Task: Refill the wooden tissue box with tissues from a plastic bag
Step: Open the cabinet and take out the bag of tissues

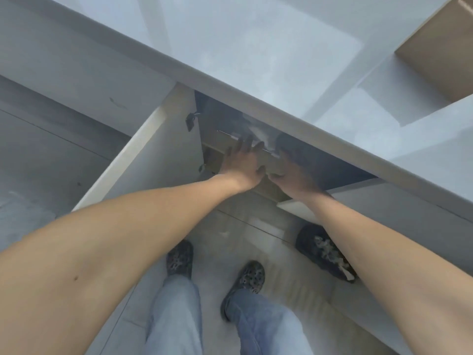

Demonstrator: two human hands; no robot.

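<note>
Both my arms reach down into an open cabinet [332,170] under the countertop. A brown box [217,152] sits inside it, with a white crumpled bag or tissue [259,134] showing just behind it. My left hand [243,162] lies over the box's top with fingers spread and its thumb at the near edge. On the box's right side rests my right hand [298,175], thumb next to the left thumb, fingers reaching into the dark. The view is blurred. A second brown wooden box [437,44] stands on the counter at the far right.
The pale glossy countertop [256,47] overhangs the cabinet and hides most of its inside. The cabinet door [143,160] stands open on the left. My legs and patterned shoes [252,276] are on the tiled floor, and a loose dark shoe [325,252] lies at the right.
</note>
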